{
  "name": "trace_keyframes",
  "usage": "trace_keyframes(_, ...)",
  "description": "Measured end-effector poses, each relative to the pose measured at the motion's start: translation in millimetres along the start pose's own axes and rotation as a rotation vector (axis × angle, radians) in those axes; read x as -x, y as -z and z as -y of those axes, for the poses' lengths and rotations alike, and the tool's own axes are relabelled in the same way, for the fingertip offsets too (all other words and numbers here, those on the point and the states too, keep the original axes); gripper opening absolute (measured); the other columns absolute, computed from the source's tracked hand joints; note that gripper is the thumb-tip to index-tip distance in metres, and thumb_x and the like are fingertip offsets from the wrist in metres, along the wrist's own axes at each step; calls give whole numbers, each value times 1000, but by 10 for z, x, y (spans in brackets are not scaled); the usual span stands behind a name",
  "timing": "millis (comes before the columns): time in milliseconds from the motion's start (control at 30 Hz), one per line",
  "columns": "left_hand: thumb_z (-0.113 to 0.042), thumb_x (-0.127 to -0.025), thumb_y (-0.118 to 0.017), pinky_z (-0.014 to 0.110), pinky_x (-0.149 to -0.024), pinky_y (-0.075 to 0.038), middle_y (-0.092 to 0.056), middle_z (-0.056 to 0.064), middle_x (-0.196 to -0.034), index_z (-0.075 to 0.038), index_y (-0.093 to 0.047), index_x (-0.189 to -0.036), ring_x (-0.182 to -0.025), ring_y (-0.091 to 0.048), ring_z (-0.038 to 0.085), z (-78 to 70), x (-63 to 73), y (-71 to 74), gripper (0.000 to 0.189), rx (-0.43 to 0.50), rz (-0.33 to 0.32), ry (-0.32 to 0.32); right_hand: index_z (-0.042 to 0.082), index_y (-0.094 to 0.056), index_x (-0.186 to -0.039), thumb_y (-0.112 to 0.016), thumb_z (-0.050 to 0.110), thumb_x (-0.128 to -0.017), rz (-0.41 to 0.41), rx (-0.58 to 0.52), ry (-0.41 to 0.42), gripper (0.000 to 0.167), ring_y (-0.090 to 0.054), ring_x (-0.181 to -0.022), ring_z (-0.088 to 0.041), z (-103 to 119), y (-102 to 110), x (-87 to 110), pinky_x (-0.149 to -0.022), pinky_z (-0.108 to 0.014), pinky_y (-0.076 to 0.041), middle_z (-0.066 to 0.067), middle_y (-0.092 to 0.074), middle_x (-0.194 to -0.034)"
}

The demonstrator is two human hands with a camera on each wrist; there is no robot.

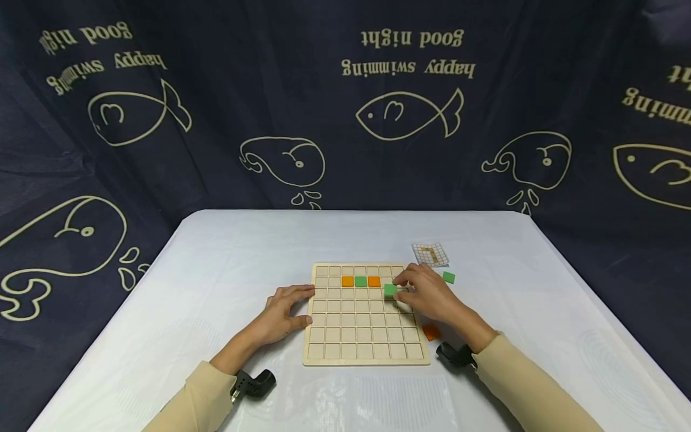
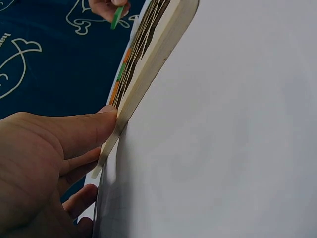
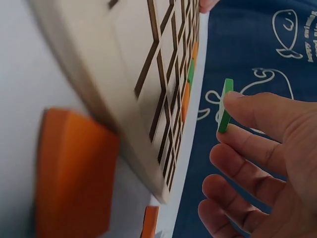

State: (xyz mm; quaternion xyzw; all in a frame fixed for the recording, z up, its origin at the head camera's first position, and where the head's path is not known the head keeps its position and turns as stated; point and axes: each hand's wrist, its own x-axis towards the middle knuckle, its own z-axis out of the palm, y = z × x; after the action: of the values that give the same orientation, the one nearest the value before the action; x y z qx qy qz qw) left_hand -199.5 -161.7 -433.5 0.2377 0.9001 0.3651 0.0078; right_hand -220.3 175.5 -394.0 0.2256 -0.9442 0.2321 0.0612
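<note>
A wooden grid board (image 1: pixel 348 362) lies on the table. Two orange tiles, one of them the left orange tile (image 1: pixel 347 281), flank a green tile (image 1: pixel 360 281) in a row near its far edge. Thumb and fingers of my left hand (image 1: pixel 283 315) touch the board's left edge. Between thumb and index finger, my right hand (image 1: pixel 426 291) pinches another green tile (image 3: pixel 226 105), held above the board's right part. In the right wrist view this tile stands on edge, its other fingers spread loosely below.
Right of the board lie a loose green tile (image 1: pixel 448 277) and an orange tile (image 1: pixel 431 332). A small pattern card (image 1: pixel 430 255) with a printed grid sits at the back right. The white table (image 1: pixel 243 252) ends at a dark printed curtain (image 1: pixel 216 90).
</note>
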Motion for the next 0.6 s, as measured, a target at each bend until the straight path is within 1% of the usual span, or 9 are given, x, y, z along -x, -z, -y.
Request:
trace_keyframes(333, -18, -84, -69, 47, -100, -22, -44, 4, -146, -7, -52, -135, -132, -34, 29, -12, 7, 14, 55, 9, 8, 6, 12, -71, -104, -71, 24, -82, 51, -4, 34, 24, -52, -87, -17, 90, -73, -162, -75, -32, -43, -1, -61, -94)
trace_keyframes(600, -18, -84, -69, 48, -100, -22, -45, 5, -146, -7, -52, -135, -131, -35, 30, -21, 7, 14, 55, 10, 6, 3, 12, -70, -104, -71, 25, -83, 73, 19, 30, 25, -47, -82, -12, 111, -121, -227, -73, -31, -42, 0, -60, -92)
